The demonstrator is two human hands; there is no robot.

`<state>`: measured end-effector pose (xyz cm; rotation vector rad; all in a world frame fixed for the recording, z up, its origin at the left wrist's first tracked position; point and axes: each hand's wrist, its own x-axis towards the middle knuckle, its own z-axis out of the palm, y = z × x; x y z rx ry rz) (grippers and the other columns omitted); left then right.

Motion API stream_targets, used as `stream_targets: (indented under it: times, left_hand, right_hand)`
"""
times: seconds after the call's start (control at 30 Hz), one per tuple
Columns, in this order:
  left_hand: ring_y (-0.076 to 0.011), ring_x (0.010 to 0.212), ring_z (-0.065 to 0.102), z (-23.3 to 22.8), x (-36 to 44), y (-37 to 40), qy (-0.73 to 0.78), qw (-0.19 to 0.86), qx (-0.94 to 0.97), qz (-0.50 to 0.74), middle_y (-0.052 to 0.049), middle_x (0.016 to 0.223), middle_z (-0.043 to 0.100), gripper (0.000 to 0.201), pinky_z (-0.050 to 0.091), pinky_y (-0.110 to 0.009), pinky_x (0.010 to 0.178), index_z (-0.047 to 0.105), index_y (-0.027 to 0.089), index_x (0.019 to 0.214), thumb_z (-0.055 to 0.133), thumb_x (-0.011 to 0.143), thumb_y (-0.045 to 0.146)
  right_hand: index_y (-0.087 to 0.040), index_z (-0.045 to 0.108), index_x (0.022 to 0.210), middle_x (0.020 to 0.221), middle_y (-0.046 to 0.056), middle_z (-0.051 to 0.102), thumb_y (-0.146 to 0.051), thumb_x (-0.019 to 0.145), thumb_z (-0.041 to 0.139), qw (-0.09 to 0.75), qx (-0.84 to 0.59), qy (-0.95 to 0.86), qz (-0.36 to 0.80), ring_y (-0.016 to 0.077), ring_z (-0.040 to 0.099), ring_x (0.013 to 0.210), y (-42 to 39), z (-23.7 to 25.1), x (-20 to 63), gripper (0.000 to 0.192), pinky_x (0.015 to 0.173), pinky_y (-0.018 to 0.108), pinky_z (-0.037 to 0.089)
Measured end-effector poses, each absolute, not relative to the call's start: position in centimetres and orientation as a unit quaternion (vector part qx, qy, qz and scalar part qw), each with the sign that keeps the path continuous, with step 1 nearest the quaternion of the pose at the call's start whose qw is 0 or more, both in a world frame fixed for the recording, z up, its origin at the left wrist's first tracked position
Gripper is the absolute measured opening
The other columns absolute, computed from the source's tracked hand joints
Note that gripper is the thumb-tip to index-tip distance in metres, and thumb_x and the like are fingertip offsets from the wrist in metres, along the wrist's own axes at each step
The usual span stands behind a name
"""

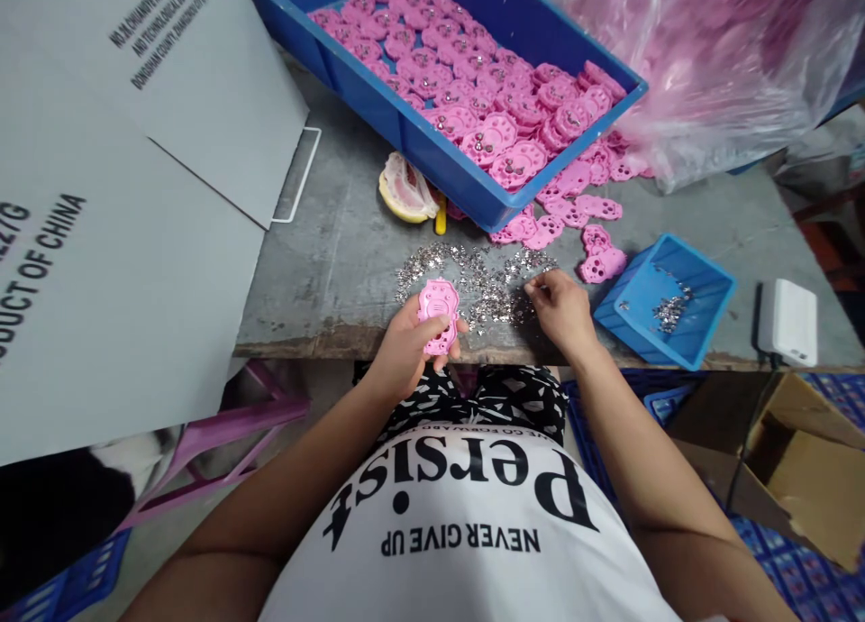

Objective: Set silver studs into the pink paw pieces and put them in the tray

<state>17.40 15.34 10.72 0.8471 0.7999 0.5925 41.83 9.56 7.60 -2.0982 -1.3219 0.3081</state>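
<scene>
Left hand (405, 347): fingers closed around a pink plastic part (438, 314). Right hand (560, 308): fingertips pinched, seemingly on a small piece, over the metal bits (473, 279) scattered between both hands

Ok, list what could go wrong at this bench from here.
1. The loose metal bits lie spread close to the table edge; the right hand picking among them could sweep some off.
2. The pink part is pinched only by the left hand's fingers, out over that edge; a slip might drop it to the floor.
3. The small blue bin sits tilted and might tip.
</scene>
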Motion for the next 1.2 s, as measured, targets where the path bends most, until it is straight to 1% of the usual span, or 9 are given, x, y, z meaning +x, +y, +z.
stream_targets:
  times: [0.2, 0.33, 0.47, 0.8, 0.93, 1.0, 1.07, 1.13, 1.2]
  left_hand:
    - [-0.0127, 0.052, 0.062, 10.9, 18.3, 15.2, 0.384, 0.779, 0.416, 0.269, -0.004, 0.086, 0.072, 0.039, 0.035, -0.021, 0.037, 0.052, 0.018, 0.112, 0.07, 0.078, 0.025]
    - [-0.0114, 0.053, 0.061, 10.5, 19.8, 14.9, 0.396, 0.722, 0.475, 0.309, -0.003, 0.088, 0.072, 0.04, 0.038, -0.021, 0.039, 0.051, 0.019, 0.112, 0.071, 0.078, 0.02]
    - [-0.0124, 0.061, 0.064, 10.0, 21.1, 14.5, 0.392, 0.671, 0.53, 0.34, -0.002, 0.092, 0.072, 0.04, 0.044, -0.022, 0.045, 0.05, 0.022, 0.111, 0.073, 0.079, 0.018]
    - [-0.0112, 0.053, 0.057, 10.6, 21.2, 13.7, 0.431, 0.642, 0.5, 0.391, 0.001, 0.078, 0.064, 0.04, 0.043, -0.024, 0.049, 0.054, 0.022, 0.103, 0.081, 0.074, 0.016]
    - [-0.0113, 0.055, 0.057, 10.8, 21.0, 13.6, 0.405, 0.669, 0.475, 0.404, 0.001, 0.078, 0.063, 0.042, 0.039, -0.023, 0.046, 0.052, 0.023, 0.107, 0.082, 0.078, 0.027]
    - [-0.0123, 0.058, 0.059, 11.1, 20.9, 13.7, 0.361, 0.723, 0.436, 0.395, 0.0, 0.083, 0.064, 0.043, 0.037, -0.022, 0.043, 0.05, 0.024, 0.11, 0.078, 0.084, 0.043]
    - [-0.0138, 0.062, 0.062, 11.6, 20.7, 13.7, 0.319, 0.775, 0.397, 0.374, -0.003, 0.09, 0.065, 0.051, 0.037, -0.023, 0.042, 0.048, 0.023, 0.115, 0.065, 0.089, 0.064]
    - [-0.0149, 0.064, 0.063, 12.1, 20.6, 13.7, 0.296, 0.802, 0.376, 0.357, -0.005, 0.094, 0.065, 0.065, 0.038, -0.023, 0.041, 0.048, 0.023, 0.124, 0.052, 0.089, 0.078]
    - [-0.0154, 0.065, 0.063, 12.5, 20.6, 13.6, 0.289, 0.81, 0.372, 0.35, -0.006, 0.095, 0.065, 0.076, 0.038, -0.023, 0.042, 0.047, 0.024, 0.132, 0.046, 0.087, 0.085]
  right_hand:
    - [-0.019, 0.065, 0.069, 0.063, -0.002, 0.057, -0.046, 0.069, 0.08, 0.545, -0.688, -0.323, 0.355, 0.0094, 0.036, 0.051, 9.7, 8.4, 40.8, 0.031, 0.053, 0.028, 0.028]
    - [-0.017, 0.07, 0.067, 0.068, 0.002, 0.067, -0.05, 0.055, 0.094, 0.576, -0.596, -0.267, 0.492, 0.0055, 0.034, 0.047, 9.4, 10.0, 38.5, 0.043, 0.048, 0.026, 0.023]
    - [-0.016, 0.072, 0.067, 0.064, 0.001, 0.066, -0.049, 0.052, 0.098, 0.574, -0.566, -0.257, 0.533, 0.0053, 0.036, 0.047, 8.9, 11.4, 36.4, 0.045, 0.046, 0.025, 0.023]
    - [-0.017, 0.068, 0.068, 0.057, -0.002, 0.059, -0.053, 0.058, 0.094, 0.573, -0.591, -0.28, 0.495, 0.0073, 0.036, 0.047, 8.6, 11.2, 34.5, 0.045, 0.045, 0.024, 0.024]
    - [-0.02, 0.063, 0.069, 0.056, -0.005, 0.05, -0.056, 0.07, 0.085, 0.573, -0.603, -0.315, 0.457, 0.0092, 0.035, 0.049, 8.5, 11.1, 34.2, 0.042, 0.048, 0.026, 0.03]
    - [-0.021, 0.065, 0.072, 0.072, 0.001, 0.06, -0.052, 0.081, 0.078, 0.553, -0.641, -0.397, 0.355, 0.0148, 0.052, 0.063, 8.4, 11.6, 34.3, 0.035, 0.061, 0.03, 0.045]
    - [-0.021, 0.067, 0.074, 0.099, 0.008, 0.067, -0.043, 0.089, 0.07, 0.505, -0.665, -0.496, 0.237, 0.023, 0.063, 0.093, 8.2, 12.2, 34.6, 0.026, 0.086, 0.04, 0.051]
    - [-0.022, 0.069, 0.075, 0.119, 0.01, 0.066, -0.036, 0.091, 0.066, 0.441, -0.673, -0.571, 0.162, 0.0291, 0.059, 0.115, 8.0, 12.8, 34.9, 0.022, 0.103, 0.048, 0.045]
    - [-0.022, 0.07, 0.077, 0.127, 0.011, 0.065, -0.032, 0.093, 0.064, 0.383, -0.68, -0.611, 0.135, 0.0317, 0.056, 0.121, 8.0, 13.2, 35.0, 0.02, 0.108, 0.053, 0.041]
